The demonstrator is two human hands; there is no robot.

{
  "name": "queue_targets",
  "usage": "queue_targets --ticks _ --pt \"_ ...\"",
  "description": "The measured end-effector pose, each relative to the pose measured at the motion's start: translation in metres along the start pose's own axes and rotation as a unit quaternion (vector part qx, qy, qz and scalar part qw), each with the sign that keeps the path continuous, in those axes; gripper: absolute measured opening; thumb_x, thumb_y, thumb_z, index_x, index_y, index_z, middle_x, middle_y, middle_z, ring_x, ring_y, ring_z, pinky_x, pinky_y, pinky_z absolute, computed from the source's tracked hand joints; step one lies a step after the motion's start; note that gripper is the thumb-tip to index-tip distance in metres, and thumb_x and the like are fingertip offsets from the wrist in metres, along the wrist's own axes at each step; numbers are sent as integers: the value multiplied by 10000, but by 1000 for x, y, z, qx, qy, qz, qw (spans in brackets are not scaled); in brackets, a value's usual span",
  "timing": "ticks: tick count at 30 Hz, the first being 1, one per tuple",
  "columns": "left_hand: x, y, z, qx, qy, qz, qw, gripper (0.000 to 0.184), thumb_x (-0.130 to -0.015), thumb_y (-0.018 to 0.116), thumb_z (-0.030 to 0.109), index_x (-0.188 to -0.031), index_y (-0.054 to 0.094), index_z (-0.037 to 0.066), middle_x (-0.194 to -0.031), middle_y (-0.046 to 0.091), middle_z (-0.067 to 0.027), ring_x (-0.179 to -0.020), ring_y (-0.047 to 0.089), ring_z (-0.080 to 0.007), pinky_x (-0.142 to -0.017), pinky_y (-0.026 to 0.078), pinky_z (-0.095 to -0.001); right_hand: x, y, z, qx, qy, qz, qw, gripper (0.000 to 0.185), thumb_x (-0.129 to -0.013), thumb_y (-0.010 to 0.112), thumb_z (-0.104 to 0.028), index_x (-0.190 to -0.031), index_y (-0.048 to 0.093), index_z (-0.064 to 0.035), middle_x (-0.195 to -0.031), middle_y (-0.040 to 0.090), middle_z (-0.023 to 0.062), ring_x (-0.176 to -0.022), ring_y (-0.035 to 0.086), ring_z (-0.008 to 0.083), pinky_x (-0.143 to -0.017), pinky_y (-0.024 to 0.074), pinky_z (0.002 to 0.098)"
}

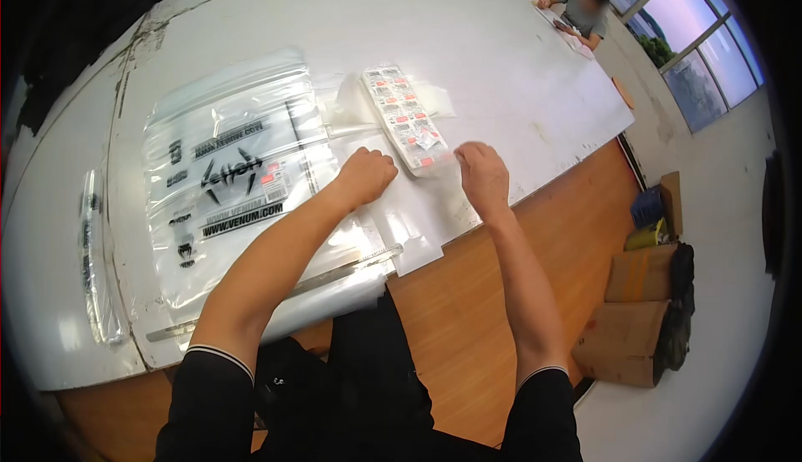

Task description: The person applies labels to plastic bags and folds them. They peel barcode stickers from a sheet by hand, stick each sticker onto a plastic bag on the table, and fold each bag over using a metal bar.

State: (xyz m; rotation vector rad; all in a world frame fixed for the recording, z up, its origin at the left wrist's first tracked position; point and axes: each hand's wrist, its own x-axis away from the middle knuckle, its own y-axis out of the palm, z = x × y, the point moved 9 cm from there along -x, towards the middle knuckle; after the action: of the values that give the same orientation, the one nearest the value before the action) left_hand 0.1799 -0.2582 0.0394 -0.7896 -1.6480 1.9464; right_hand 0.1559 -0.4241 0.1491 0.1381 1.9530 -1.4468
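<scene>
My left hand (366, 178) is closed, knuckles up, over the right edge of a stack of clear plastic bags (180, 203) printed in black, with a red and white label on the top one. What its fingers hold, if anything, is hidden. My right hand (484, 180) is pinched just right of a long stack of label sheets (393, 99) with red and black print. I cannot make out anything between its fingertips. A small loose crumpled label piece (425, 139) lies on the sheets. Pale translucent sheets (430, 99) lie beneath the stack.
A narrow folded plastic bundle (93, 261) lies at the table's left. Rolled clear plastic (334, 302) hangs along the front edge. Dark items (92, 19) are piled at the far left. A person (582, 12) sits at the far right corner. Cardboard boxes (622, 341) stand along the wall.
</scene>
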Motion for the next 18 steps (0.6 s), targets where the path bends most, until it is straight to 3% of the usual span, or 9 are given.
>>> queue_targets --ticks 5,7,8,11,14,18 --pt "-20 4 -18 -18 -23 6 1000 134 -833 668 130 -944 713 69 -1124 655 -72 -1032 638 -274 -861 490 -423 -48 -19 -3 -38 26 1 999 66 -938 617 -85 -976 670 -98 -1063 694 66 -864 688 322 -726 560 429" --pt "-23 10 -33 2 -65 -8 998 228 -836 705 159 -1043 697 65 -1189 630 -90 -1075 630 -286 -876 505 -438 -64 -24 1 -43 44 -5 998 74 -946 612 -95 -989 673 -102 -1079 697 63 -877 689 321 -732 561 423" --pt "-23 13 -38 11 -85 -16 996 280 -837 723 173 -1092 690 63 -1221 618 -99 -1096 626 -292 -883 513 -445 -72 -27 1 -44 68 -9 997 106 -927 649 -23 -1009 696 -69 -1060 710 64 -901 692 283 -772 550 364" --pt "-16 17 -44 91 -152 -62 982 414 -836 755 194 -1220 647 79 -1262 597 -119 -1128 620 -312 -917 527 -467 -88 -28 3 -46 38 2 998 84 -960 610 -108 -988 688 -97 -1081 708 56 -868 694 313 -740 563 410" --pt "-15 20 -53 188 -202 -66 959 448 -833 756 191 -1261 641 121 -1267 592 -129 -1169 601 -325 -941 531 -460 -101 -28 0 -46 42 -6 998 88 -950 617 -96 -985 697 -90 -1067 715 52 -867 699 301 -737 562 397" --pt "-19 13 -58 192 -209 -74 956 414 -818 755 189 -1220 670 143 -1251 597 -135 -1223 569 -330 -946 520 -457 -113 -27 0 -37 29 -5 999 98 -947 616 -87 -980 707 -91 -1057 719 53 -868 699 296 -734 560 389"
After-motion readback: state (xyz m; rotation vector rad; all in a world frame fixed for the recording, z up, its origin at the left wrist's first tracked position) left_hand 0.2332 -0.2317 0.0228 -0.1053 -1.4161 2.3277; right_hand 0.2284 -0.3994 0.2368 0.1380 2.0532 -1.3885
